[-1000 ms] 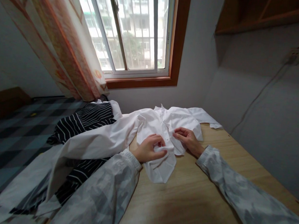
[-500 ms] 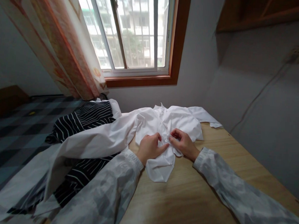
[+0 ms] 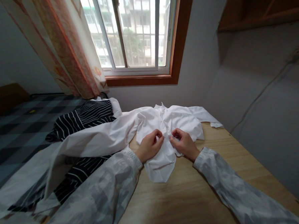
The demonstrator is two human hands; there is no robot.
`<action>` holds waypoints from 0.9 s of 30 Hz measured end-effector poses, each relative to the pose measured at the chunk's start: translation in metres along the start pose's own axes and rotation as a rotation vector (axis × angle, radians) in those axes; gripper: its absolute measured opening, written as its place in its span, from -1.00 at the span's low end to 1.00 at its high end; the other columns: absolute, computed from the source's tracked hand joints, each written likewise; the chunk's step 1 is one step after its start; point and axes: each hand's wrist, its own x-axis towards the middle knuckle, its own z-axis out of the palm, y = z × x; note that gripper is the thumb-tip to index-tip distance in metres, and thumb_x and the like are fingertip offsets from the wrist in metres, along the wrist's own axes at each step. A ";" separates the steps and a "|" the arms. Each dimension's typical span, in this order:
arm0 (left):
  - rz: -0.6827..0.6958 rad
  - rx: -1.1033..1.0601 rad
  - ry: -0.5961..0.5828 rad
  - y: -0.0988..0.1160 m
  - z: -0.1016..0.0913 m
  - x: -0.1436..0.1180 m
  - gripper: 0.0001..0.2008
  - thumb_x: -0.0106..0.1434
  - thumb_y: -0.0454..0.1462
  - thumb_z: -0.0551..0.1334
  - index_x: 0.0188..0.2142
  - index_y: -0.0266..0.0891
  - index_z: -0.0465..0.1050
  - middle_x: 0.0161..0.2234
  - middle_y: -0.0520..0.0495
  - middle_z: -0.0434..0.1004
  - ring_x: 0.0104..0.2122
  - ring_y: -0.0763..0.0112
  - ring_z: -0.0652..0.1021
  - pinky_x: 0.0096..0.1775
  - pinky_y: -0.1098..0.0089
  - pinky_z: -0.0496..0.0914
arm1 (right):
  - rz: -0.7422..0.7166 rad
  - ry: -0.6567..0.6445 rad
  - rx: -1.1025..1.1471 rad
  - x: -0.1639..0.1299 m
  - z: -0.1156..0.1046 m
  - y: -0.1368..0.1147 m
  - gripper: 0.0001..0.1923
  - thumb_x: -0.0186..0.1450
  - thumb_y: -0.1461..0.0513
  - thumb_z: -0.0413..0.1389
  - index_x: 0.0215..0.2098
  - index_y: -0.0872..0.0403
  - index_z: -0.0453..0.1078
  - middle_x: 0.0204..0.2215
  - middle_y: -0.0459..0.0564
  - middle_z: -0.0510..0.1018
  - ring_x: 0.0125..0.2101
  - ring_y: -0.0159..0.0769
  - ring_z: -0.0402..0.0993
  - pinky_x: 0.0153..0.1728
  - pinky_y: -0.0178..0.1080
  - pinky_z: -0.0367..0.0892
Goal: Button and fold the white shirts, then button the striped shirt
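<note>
A white button-up shirt [image 3: 149,120] lies spread on the wooden table [image 3: 192,191], its collar toward the window and its hem toward me. Its left-hand sleeve trails over a pile of clothes. My left hand [image 3: 150,146] is closed in a pinch on the shirt's front, just left of the button line. Opposite it, my right hand [image 3: 184,144] pinches the front from the right side, thumb and forefinger together. A narrow gap separates the two hands. Any button between the fingers is too small to make out.
Black-and-white striped clothing [image 3: 85,117] lies under and beside the white sleeve on the left. Behind it is a bed with a checked cover [image 3: 16,118]. A window [image 3: 141,34] with a curtain [image 3: 60,43] is ahead, and a cable [image 3: 260,92] hangs along the right wall.
My left hand's thumb has drawn in from a stretched position to meet the forefinger. My right hand stays nearly in place, and the gap between the hands is slightly wider.
</note>
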 end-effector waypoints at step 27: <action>-0.066 -0.332 0.043 0.001 0.000 0.004 -0.75 0.29 -0.14 0.46 -0.15 -0.27 0.63 -0.26 -0.10 0.72 -0.46 0.47 0.52 -0.39 0.45 0.35 | -0.152 -0.039 -0.002 -0.007 0.006 -0.011 -0.90 0.46 0.16 0.22 -0.13 0.00 0.54 -0.27 -0.02 0.63 -0.31 -0.22 0.52 -0.22 -0.17 0.42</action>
